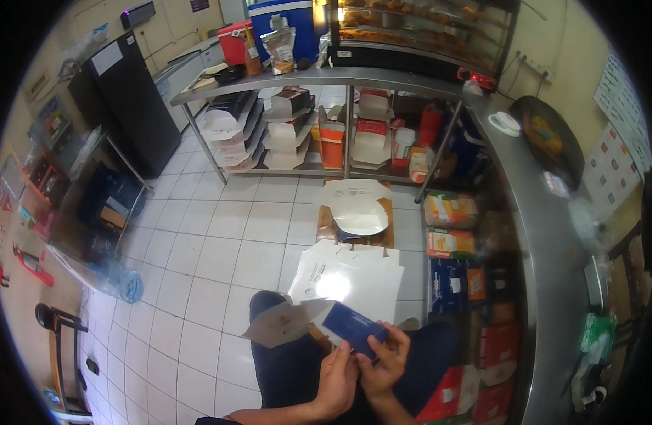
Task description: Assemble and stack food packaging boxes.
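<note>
Above my lap I hold a partly folded blue cardboard box (352,327) with a whitish inside. Its long pale flap (278,326) sticks out to the left, unfolded. My left hand (338,382) has its fingers closed on the box's near edge. Around the right end of the box my right hand (385,360) is wrapped, thumb near the left fingertips. Just beyond my knees lies a stack of flat white cardboard sheets (368,283) with notched edges. Farther off, another white cardboard sheet (354,202) rests on a brown carton.
A steel table (283,76) stands ahead, with folded boxes (230,117) on its lower shelf and a lit food display case (418,28) on top. Along the right runs a steel counter (531,283) over stacked packages. A water bottle (130,285) lies on the tiled floor at left.
</note>
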`<state>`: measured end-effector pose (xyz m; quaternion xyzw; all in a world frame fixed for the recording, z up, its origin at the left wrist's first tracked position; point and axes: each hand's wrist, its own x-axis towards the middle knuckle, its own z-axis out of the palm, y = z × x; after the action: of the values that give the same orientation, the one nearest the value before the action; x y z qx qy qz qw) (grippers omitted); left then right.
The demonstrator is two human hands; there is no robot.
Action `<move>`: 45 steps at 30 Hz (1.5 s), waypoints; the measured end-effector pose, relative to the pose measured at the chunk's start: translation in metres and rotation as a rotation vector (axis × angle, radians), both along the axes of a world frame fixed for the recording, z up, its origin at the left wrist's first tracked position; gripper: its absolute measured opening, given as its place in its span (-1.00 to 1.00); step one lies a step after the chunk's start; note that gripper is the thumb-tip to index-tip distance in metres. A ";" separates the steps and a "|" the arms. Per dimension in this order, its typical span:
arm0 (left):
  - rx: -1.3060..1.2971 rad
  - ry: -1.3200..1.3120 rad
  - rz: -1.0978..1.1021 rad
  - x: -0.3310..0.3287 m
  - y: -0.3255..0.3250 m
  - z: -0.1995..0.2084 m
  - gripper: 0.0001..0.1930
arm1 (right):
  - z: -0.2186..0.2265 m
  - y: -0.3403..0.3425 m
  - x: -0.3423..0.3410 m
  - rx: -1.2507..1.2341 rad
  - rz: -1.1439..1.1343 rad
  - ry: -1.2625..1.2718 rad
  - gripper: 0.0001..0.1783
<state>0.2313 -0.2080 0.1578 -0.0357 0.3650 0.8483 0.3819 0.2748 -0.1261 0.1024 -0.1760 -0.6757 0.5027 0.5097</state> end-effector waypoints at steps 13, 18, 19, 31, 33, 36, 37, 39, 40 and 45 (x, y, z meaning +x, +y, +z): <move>-0.329 0.646 -0.369 -0.056 -0.028 -0.003 -0.69 | 0.004 0.027 0.001 0.003 -0.004 -0.114 -0.27; -0.253 0.863 -0.534 -0.081 -0.033 0.010 -0.72 | 0.015 0.056 -0.003 -0.224 0.240 -0.020 -0.16; -0.288 0.769 -0.531 -0.084 -0.032 0.011 -0.74 | 0.016 0.059 0.000 -0.242 0.237 -0.001 -0.27; -0.652 1.057 -0.263 -0.090 0.000 -0.009 -0.80 | 0.026 0.055 -0.007 -0.113 -0.269 -0.304 -0.79; -0.645 1.075 -0.288 -0.089 0.004 -0.006 -0.80 | 0.030 0.052 -0.009 -0.108 -0.212 -0.339 -0.78; -0.615 1.197 -0.287 -0.092 0.008 -0.002 -0.81 | 0.032 0.052 -0.007 -0.068 -0.123 -0.369 -0.72; -0.600 1.297 -0.276 -0.093 0.008 -0.001 -0.81 | 0.031 0.053 -0.006 -0.098 -0.029 -0.361 -0.70; -0.587 1.265 -0.291 -0.095 0.008 -0.001 -0.81 | 0.028 0.055 -0.001 -0.201 0.173 -0.298 -0.63; -0.597 1.231 -0.315 -0.095 0.009 -0.001 -0.82 | 0.026 0.056 0.002 -0.203 0.175 -0.333 -0.63; -0.588 1.126 -0.457 -0.088 0.015 0.010 -0.83 | 0.013 0.078 0.024 -0.039 0.436 -0.429 -0.29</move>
<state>0.1429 -0.1927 0.1682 0.3874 0.7225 0.5008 0.2775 0.2993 -0.0485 0.1154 -0.1388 -0.7801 0.5642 0.2320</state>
